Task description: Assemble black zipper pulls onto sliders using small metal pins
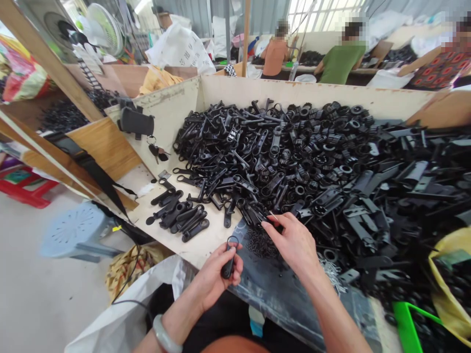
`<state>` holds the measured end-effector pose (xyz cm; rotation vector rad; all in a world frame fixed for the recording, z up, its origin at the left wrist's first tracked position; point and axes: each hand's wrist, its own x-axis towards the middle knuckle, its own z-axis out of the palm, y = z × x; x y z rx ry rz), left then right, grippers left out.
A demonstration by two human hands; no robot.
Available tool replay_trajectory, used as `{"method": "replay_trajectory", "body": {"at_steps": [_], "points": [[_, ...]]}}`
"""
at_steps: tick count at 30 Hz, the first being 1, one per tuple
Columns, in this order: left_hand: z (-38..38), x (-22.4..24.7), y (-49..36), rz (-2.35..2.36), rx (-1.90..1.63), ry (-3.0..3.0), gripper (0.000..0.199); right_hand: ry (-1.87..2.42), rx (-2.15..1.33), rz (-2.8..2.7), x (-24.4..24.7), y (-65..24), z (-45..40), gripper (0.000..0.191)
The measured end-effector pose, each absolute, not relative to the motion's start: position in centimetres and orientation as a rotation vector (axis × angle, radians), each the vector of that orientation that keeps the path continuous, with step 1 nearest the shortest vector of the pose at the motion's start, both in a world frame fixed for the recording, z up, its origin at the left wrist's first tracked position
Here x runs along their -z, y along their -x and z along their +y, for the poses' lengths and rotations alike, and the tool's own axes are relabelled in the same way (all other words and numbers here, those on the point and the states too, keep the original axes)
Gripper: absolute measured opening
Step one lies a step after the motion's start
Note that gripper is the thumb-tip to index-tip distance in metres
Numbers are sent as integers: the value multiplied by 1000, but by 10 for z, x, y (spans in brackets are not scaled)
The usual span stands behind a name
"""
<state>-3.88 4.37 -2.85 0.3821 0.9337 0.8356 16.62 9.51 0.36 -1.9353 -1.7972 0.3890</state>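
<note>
Just over the bench's near edge, the left hand [224, 264] is curled closed around a black ring-ended part [227, 269], its ring toward the far side. Farther right, the right hand [294, 242] has thumb and forefinger nearly together by the loose small screws [259, 242]; whether they grip anything, I cannot tell. Bare dark mat [263, 282] gives open room on the near side, and a strip of pale board [217, 236] lies free beside the laid-out black parts [180, 215] at left. Boards fence the far and left sides behind a heaped black pile [272, 147]; a green bin [403, 316] crowds the near right. Left, a blue stool [73, 228] stands on grey floor.
</note>
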Motion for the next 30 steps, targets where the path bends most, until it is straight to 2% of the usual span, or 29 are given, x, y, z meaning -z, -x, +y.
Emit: {"method": "replay_trajectory", "body": {"at_steps": [3, 6, 9, 13, 23, 26, 30], "points": [[44, 29, 39, 927, -841, -385, 40, 1915, -532, -1687, -4, -169, 89, 22], [44, 27, 40, 924, -847, -394, 39, 1740, -910, -1329, -1, -173, 83, 20], [44, 25, 40, 943, -836, -402, 39, 1571, -1182, -973, 4, -178, 75, 37], [45, 23, 39, 952, -832, -405, 39, 1478, -1299, -747, 10, -183, 66, 56], [46, 22, 37, 948, -833, -380, 38, 1137, -1674, -369, 13, -177, 35, 46], [46, 23, 38, 936, -829, -332, 32, 1158, -1674, -414, 16, -177, 27, 45], [47, 23, 41, 905, -788, -283, 39, 1337, -1546, -512, 20, -177, 14, 50]]}}
